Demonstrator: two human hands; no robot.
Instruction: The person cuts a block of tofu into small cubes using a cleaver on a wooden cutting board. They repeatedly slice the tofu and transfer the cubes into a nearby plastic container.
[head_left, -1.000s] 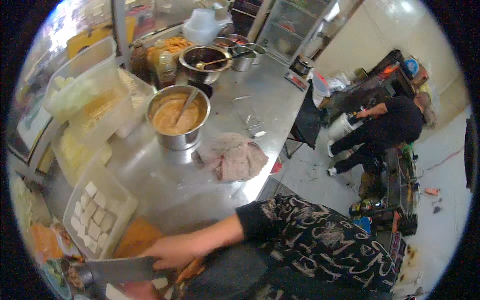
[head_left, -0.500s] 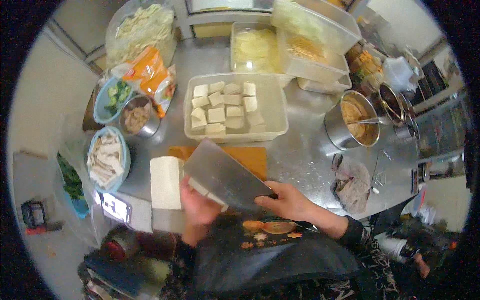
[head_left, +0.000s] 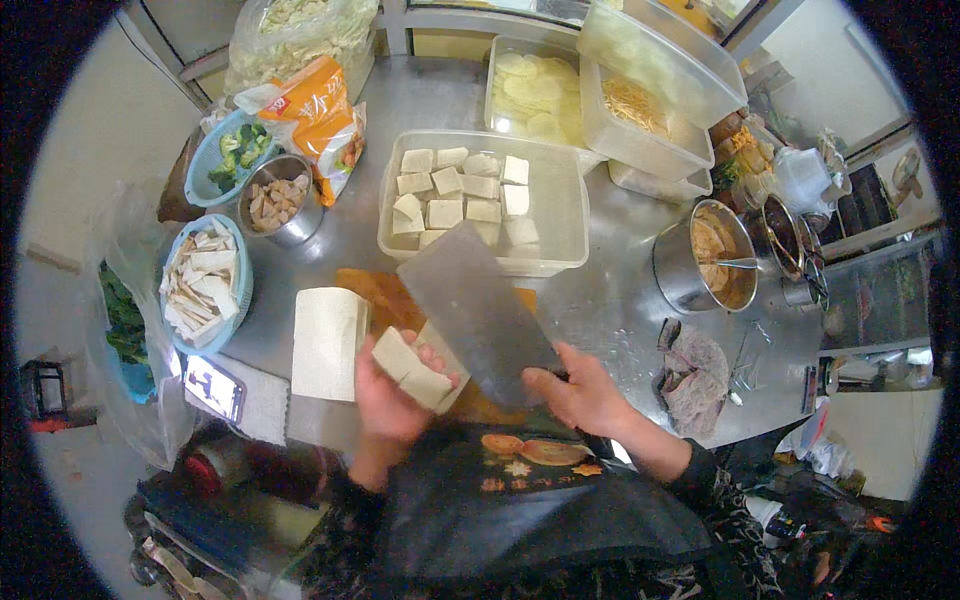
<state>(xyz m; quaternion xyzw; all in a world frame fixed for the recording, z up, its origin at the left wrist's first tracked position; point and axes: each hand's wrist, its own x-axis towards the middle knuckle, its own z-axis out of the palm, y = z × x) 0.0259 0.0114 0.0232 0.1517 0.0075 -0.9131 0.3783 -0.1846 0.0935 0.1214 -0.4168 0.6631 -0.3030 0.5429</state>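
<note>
My left hand (head_left: 392, 412) is cupped around white tofu pieces (head_left: 410, 368), with a cut line visible across them. Its fingers curl behind the tofu, and a further pale slab shows past them. In my right hand (head_left: 588, 396) is the handle of a broad cleaver (head_left: 474, 322), its grey blade tilted up and away to the left, beside the held tofu. A wooden cutting board (head_left: 375, 292) lies partly hidden under both. To the left of my left hand stands a large tofu block (head_left: 330, 345). Beyond the blade, a clear plastic tub (head_left: 572, 205) contains several tofu cubes (head_left: 445, 213).
Left are blue baskets of white strips (head_left: 205, 283) and broccoli (head_left: 240, 150), a metal bowl of meat chunks (head_left: 278, 205), an orange bag (head_left: 318, 115) and a phone (head_left: 213, 388). Right are a steel pot (head_left: 690, 262), a crumpled cloth (head_left: 695, 378) and stacked tubs (head_left: 655, 140).
The cleaver blade has swung more upright and to the right, uncovering the tofu in my left hand. That hand has turned so the pieces show. The whole view has shifted slightly.
</note>
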